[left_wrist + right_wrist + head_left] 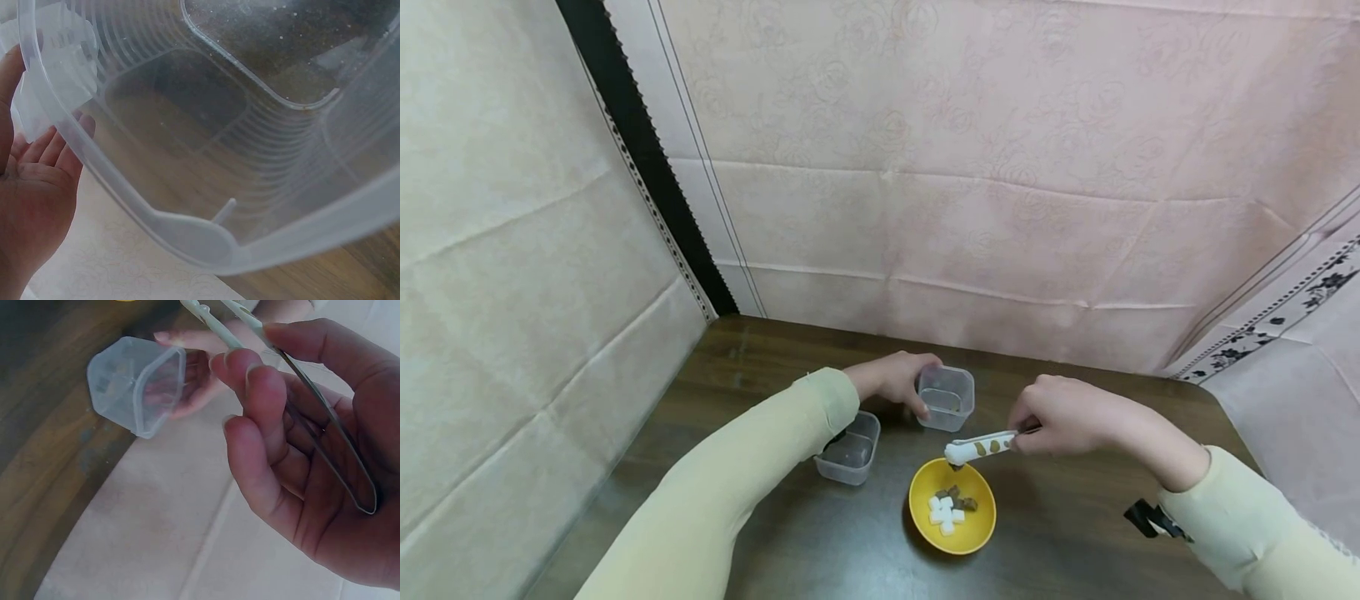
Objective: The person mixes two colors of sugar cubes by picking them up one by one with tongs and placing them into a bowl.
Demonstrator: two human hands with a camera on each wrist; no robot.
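Observation:
My left hand [898, 379] holds a clear plastic container [946, 396] by its left side, thumb in front and fingers behind. A few small specks show inside that container. My right hand [1067, 417] grips a pair of tongs [340, 419], metal at the bend, with white, gold-patterned arms. Their tips hang over the far rim of a yellow bowl [919, 508], a small dark bit just below them. White cubes [945, 514] and brown chunks [970, 504] lie in the bowl. Under my left wrist stands a second clear container [848, 460], large and close in the left wrist view.
The dark wooden table [790, 533] ends at the back against a pale patterned cloth [970, 250]. More cloth [512, 333] hangs along the left side. A black strap [1150, 518] sits at my right sleeve.

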